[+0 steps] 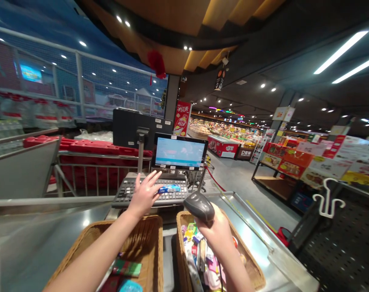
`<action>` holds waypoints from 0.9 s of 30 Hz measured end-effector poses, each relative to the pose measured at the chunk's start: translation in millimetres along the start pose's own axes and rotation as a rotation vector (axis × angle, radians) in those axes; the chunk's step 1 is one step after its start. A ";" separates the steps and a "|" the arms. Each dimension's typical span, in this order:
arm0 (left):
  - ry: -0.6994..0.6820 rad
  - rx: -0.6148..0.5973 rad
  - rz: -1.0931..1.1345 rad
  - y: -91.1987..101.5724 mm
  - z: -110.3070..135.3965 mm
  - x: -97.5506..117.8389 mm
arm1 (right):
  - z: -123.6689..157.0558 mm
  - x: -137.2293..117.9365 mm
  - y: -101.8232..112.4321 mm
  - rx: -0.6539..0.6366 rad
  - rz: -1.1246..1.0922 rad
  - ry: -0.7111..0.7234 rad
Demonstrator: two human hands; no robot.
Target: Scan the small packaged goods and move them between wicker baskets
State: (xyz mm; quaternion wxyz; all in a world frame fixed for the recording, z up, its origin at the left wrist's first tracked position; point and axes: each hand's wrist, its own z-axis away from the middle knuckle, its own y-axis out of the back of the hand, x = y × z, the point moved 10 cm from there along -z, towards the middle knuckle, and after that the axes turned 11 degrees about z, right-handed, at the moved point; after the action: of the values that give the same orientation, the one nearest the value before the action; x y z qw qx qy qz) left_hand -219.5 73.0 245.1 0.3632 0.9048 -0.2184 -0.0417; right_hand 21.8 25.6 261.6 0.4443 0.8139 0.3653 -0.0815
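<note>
My left hand [145, 194] is over the keyboard [126, 192], its other fingers stretched out. Thumb and index finger seem to pinch the left end of a small blue packet [170, 188]. In my right hand [216, 227] is a dark grey barcode scanner [200, 206], its head pointing left toward the keyboard. Under my right forearm stands a wicker basket [248, 259] full of small mixed packaged goods [194, 253]. Beneath my left forearm is another wicker basket [156, 243], with a green packet [127, 267] and a blue item [130, 286] near its front.
Behind the keyboard stands a lit monitor [180, 151], with a second screen [131, 127] turned away at its left. Both baskets rest on a metal counter [254, 239]. A black perforated panel [345, 235] with a white hanger [328, 198] rises at the right.
</note>
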 end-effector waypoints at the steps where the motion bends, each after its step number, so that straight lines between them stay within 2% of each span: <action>1: 0.004 0.003 -0.004 1.8 0.5 -2.3 | 0.1 -2.8 -1.3 -0.001 -0.003 0.003; 10: 0.018 0.022 -0.005 17.6 3.8 -13.1 | 3.6 -18.0 -9.8 0.007 -0.008 0.014; 20: 0.031 0.020 0.009 21.9 14.4 -18.1 | 13.6 -28.0 -24.6 -0.077 -0.064 -0.003; 27: 0.035 0.026 0.011 29.7 19.5 -19.6 | 16.7 -35.9 -27.3 -0.099 -0.083 -0.017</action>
State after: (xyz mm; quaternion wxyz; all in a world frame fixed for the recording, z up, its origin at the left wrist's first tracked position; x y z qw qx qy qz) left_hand -252.6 49.8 249.2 0.3553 0.9089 -0.2175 -0.0210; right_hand -19.1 3.0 250.0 0.4833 0.7745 0.3985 -0.0883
